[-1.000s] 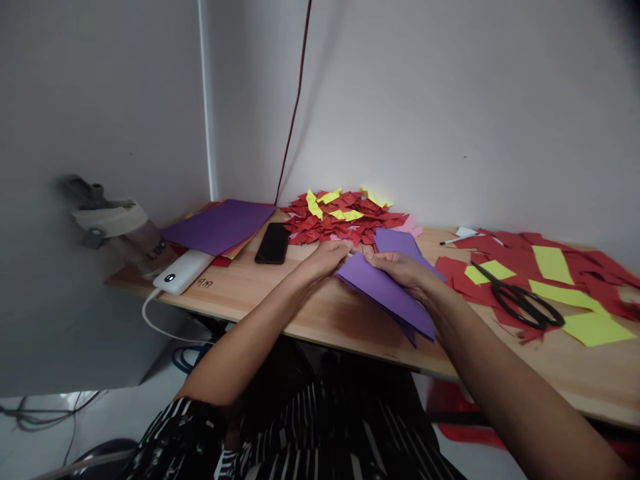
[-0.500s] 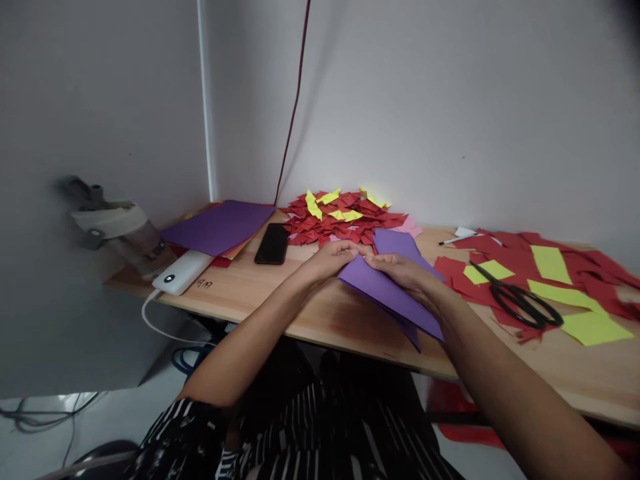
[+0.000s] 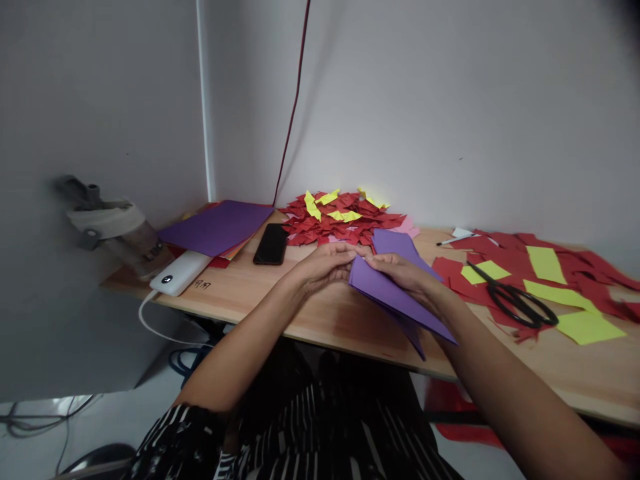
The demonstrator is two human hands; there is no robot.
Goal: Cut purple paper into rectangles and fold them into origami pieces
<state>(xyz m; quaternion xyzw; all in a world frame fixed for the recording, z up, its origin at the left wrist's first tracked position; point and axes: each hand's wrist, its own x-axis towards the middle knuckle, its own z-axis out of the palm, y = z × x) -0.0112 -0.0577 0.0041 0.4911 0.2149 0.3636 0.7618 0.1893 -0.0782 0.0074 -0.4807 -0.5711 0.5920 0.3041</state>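
Observation:
Folded purple paper (image 3: pixel 395 297) hangs tilted over the table's front part, its lower layers fanned apart. My right hand (image 3: pixel 395 267) grips its upper edge, thumb on top. My left hand (image 3: pixel 330 263) meets the paper's top left corner, with the fingers closed against it and the right fingertips; which fingers press on the corner is partly hidden. Behind my right hand lies another purple paper piece (image 3: pixel 397 243). A pile of folded red paper pieces (image 3: pixel 320 230), topped with a few yellow ones, sits just beyond my hands.
Black scissors (image 3: pixel 517 300) rest among red paper scraps (image 3: pixel 500 250) and yellow pieces (image 3: pixel 545 263) at right, near a pen (image 3: pixel 457 239). Leftward are a phone (image 3: pixel 271 244), purple sheets (image 3: pixel 220 227), a white power bank (image 3: pixel 180 273) with its cable, and a bottle (image 3: pixel 125 233).
The folded purple paper has shifted slightly right and turned a little, its lower corner hanging further down. My left fingers have moved to its corner edge. The camera view has shifted slightly.

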